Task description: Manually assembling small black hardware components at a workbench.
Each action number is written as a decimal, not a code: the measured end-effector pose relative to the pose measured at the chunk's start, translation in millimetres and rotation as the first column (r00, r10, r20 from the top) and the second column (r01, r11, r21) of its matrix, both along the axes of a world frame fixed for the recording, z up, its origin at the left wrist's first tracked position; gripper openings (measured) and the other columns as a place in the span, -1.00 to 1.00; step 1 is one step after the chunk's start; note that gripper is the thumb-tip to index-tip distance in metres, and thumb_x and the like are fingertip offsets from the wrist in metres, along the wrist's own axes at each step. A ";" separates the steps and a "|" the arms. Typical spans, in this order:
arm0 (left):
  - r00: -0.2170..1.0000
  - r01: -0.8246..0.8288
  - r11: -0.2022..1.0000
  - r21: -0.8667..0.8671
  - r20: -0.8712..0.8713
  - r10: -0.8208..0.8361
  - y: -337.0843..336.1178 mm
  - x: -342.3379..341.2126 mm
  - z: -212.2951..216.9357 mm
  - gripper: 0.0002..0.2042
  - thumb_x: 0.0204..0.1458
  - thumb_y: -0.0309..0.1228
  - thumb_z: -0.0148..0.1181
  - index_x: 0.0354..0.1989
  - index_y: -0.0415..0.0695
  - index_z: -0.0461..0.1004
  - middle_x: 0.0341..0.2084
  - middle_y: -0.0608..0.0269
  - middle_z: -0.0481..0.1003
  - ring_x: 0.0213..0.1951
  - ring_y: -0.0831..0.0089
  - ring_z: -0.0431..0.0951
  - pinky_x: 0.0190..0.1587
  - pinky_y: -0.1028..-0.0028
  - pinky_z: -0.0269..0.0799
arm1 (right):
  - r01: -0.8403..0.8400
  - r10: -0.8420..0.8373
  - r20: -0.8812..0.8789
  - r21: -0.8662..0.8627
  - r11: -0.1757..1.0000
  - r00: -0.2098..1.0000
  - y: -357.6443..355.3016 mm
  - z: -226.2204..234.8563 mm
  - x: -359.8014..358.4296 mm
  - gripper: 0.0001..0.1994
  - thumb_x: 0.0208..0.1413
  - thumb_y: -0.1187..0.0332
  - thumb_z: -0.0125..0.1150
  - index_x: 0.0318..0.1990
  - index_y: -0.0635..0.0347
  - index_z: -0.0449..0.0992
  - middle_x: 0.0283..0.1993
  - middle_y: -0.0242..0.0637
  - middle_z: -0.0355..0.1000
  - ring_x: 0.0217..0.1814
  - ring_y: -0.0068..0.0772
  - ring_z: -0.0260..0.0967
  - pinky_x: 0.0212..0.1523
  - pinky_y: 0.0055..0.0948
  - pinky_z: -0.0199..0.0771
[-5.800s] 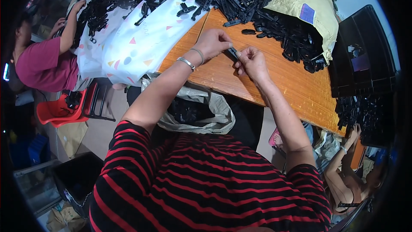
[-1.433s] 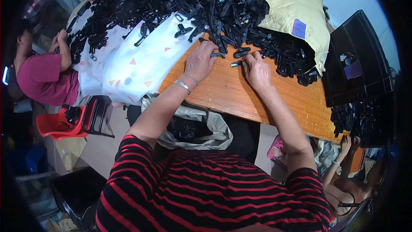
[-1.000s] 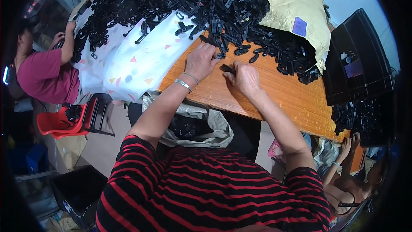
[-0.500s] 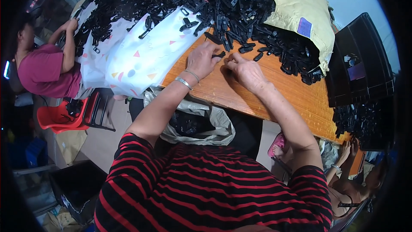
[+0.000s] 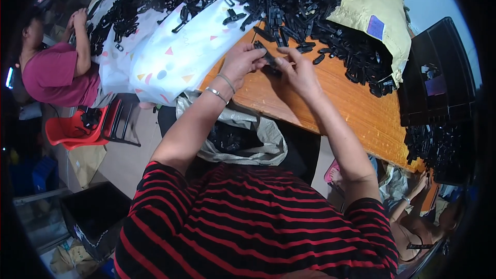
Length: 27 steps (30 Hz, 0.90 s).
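Observation:
Over the near part of the wooden table (image 5: 341,111), my two hands meet at a small, elongated black plastic part (image 5: 267,57). My left hand (image 5: 242,66) is closed on its upper end, thumb on top. At its other side is my right hand (image 5: 302,75), with the thumb against the part and the index finger lifted a little apart; its lower fingers are hidden. Just beyond my fingers begins a large heap of similar black plastic parts (image 5: 274,2), with a few loose ones at its near edge.
White patterned sheeting (image 5: 170,62) covers the table's left side. A big yellowish sack (image 5: 372,0) spills parts at the right, near a black crate (image 5: 436,72). Below the table edge hangs an open woven sack (image 5: 274,147). A person in maroon (image 5: 57,72) works at far left, by a red chair (image 5: 72,132).
My hands have come up slightly and closer together, and more of the black part shows between them. My right index finger has lifted. The whole view has shifted slightly.

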<state>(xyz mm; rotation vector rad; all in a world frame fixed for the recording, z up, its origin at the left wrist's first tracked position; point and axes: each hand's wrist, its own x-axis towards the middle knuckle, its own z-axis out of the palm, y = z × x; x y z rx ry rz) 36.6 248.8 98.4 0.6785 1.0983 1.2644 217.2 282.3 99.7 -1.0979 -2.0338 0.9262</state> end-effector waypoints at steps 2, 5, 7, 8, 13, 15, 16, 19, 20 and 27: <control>0.999 0.004 1.000 0.003 0.054 -0.005 -3.3 3.5 -0.7 -0.88 0.06 -0.45 0.16 -0.32 -0.19 0.38 -0.47 0.26 0.50 -0.46 0.57 0.53 -0.36 0.68 0.47 | -0.036 -0.001 -0.183 -0.202 0.979 0.983 -7.6 6.7 -4.3 -0.81 0.17 0.39 0.12 -0.13 0.30 0.43 -0.53 -0.36 0.42 -0.66 -0.64 0.30 -0.65 -0.63 0.27; 0.990 0.024 1.000 0.000 0.136 -0.024 -5.1 12.7 12.4 -0.86 0.02 -0.45 0.20 -0.31 -0.22 0.41 -0.49 0.28 0.49 -0.48 0.61 0.52 -0.41 0.66 0.46 | -0.057 -0.048 -0.263 -0.376 0.925 0.964 -2.3 12.4 3.6 -0.87 0.17 0.39 0.12 -0.24 0.29 0.45 -0.56 -0.38 0.42 -0.69 -0.67 0.28 -0.69 -0.67 0.22; 0.999 -0.036 0.999 0.002 0.031 0.036 -5.2 13.7 16.3 -0.84 0.02 -0.45 0.21 -0.28 -0.25 0.43 -0.51 0.29 0.49 -0.49 0.62 0.51 -0.45 0.64 0.45 | -0.063 -0.039 -0.255 -0.381 0.922 0.966 1.1 9.4 9.8 -0.87 0.17 0.38 0.12 -0.30 0.28 0.45 -0.58 -0.39 0.41 -0.71 -0.69 0.26 -0.71 -0.69 0.20; 0.999 -0.037 0.999 0.003 0.031 0.037 -3.7 10.8 14.2 -0.84 0.02 -0.45 0.21 -0.28 -0.25 0.43 -0.51 0.29 0.49 -0.49 0.62 0.51 -0.45 0.64 0.45 | -0.039 -0.053 -0.201 -0.430 0.902 0.978 0.6 8.1 12.4 -0.87 0.17 0.38 0.13 -0.33 0.27 0.45 -0.59 -0.39 0.41 -0.71 -0.69 0.26 -0.72 -0.69 0.19; 0.891 0.133 0.988 0.074 -0.445 -0.087 -0.8 5.6 -1.2 -0.86 -0.03 -0.46 0.25 -0.35 -0.27 0.48 -0.59 0.33 0.46 -0.59 0.67 0.43 -0.57 0.70 0.31 | 0.002 -0.093 -0.144 -0.535 0.845 0.985 -0.2 -2.6 14.1 -0.85 0.15 0.37 0.16 -0.39 0.25 0.42 -0.59 -0.40 0.41 -0.72 -0.67 0.26 -0.74 -0.68 0.17; 0.876 0.122 0.988 0.096 -0.478 -0.062 -1.7 8.8 -3.4 -0.87 -0.03 -0.46 0.25 -0.38 -0.27 0.48 -0.61 0.32 0.46 -0.59 0.67 0.41 -0.58 0.69 0.29 | 0.031 -0.142 -0.158 -0.557 0.830 0.977 -2.5 -4.1 13.9 -0.84 0.13 0.37 0.18 -0.41 0.25 0.40 -0.59 -0.38 0.41 -0.73 -0.66 0.27 -0.75 -0.66 0.20; 0.860 0.112 0.987 0.118 -0.510 -0.036 -2.1 9.6 -4.2 -0.87 -0.04 -0.46 0.26 -0.41 -0.27 0.49 -0.63 0.32 0.45 -0.60 0.66 0.40 -0.59 0.68 0.27 | 0.031 -0.143 -0.158 -0.558 0.829 0.977 -3.1 -4.3 12.8 -0.84 0.13 0.37 0.18 -0.41 0.25 0.40 -0.59 -0.38 0.41 -0.73 -0.66 0.27 -0.75 -0.66 0.20; 0.783 0.103 0.990 0.095 -0.621 -0.022 -1.1 8.4 -8.7 -0.85 -0.06 -0.44 0.27 -0.43 -0.29 0.49 -0.62 0.30 0.47 -0.59 0.64 0.42 -0.56 0.65 0.31 | 0.042 -0.136 -0.128 -0.558 0.829 0.982 -3.5 -5.0 11.0 -0.84 0.13 0.38 0.19 -0.40 0.25 0.40 -0.59 -0.37 0.41 -0.73 -0.64 0.29 -0.75 -0.65 0.23; 0.784 0.103 0.990 0.092 -0.620 -0.023 0.0 8.9 -10.9 -0.85 -0.06 -0.44 0.27 -0.43 -0.29 0.49 -0.62 0.30 0.47 -0.59 0.64 0.42 -0.56 0.65 0.31 | 0.046 -0.139 -0.124 -0.562 0.826 0.983 -3.5 -5.9 11.4 -0.84 0.13 0.38 0.19 -0.41 0.25 0.39 -0.60 -0.37 0.41 -0.74 -0.63 0.29 -0.75 -0.64 0.24; 0.559 0.122 0.983 0.137 -0.828 0.045 1.8 9.7 -14.2 -0.82 -0.11 -0.39 0.29 -0.49 -0.25 0.50 -0.58 0.19 0.51 -0.52 0.44 0.49 -0.40 0.47 0.41 | 0.055 -0.126 -0.101 -0.521 0.852 0.987 -1.6 -8.6 8.2 -0.82 0.11 0.44 0.19 -0.49 0.22 0.36 -0.66 -0.35 0.38 -0.74 -0.60 0.29 -0.75 -0.62 0.21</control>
